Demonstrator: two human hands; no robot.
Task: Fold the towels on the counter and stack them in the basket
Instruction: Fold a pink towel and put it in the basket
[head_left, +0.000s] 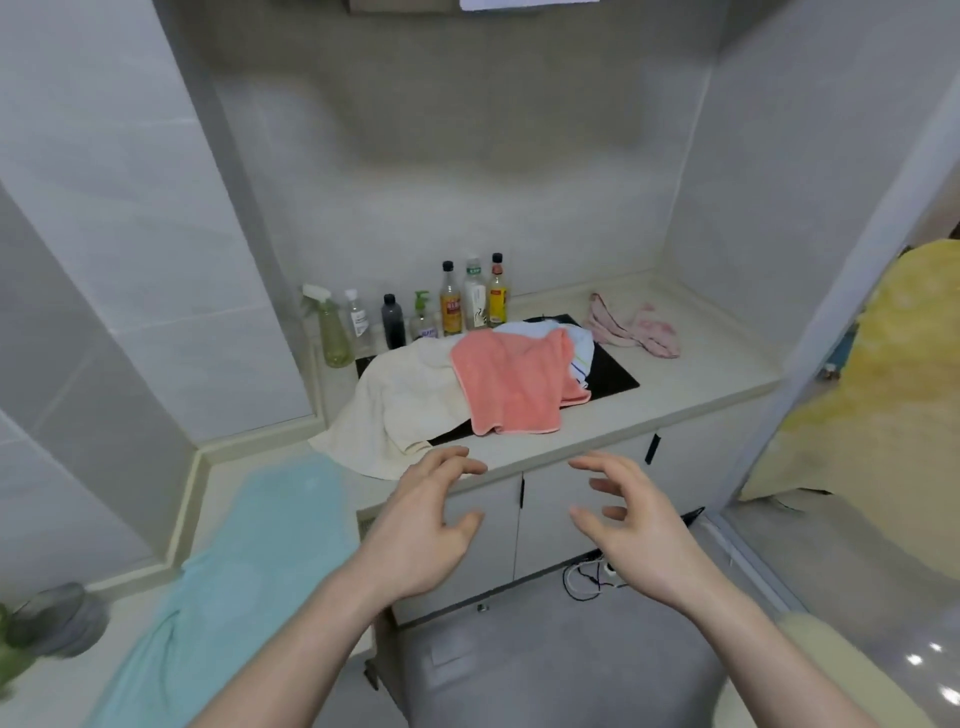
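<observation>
While both hands hover in front of the counter (675, 384), neither one holds anything. The left hand (421, 535) has its fingers loosely spread and slightly curled, the fingertips near the counter's near edge, just beside the cream towel (384, 415). The right hand (634, 525) hangs a little to the right, fingers apart and bent like a claw, over the cabinet doors (561, 519). A coral towel (514, 384) lies crumpled on top of the cream towel and a white-and-blue towel (576, 343), all heaped over the black cooktop (613, 374). Farther right, a pink cloth (634, 327) lies bunched on the counter, well apart from the heap. A light blue towel (244, 561) drapes over the near left counter. Bottles (452, 306) stand in a row along the far wall. I cannot see a basket.
</observation>
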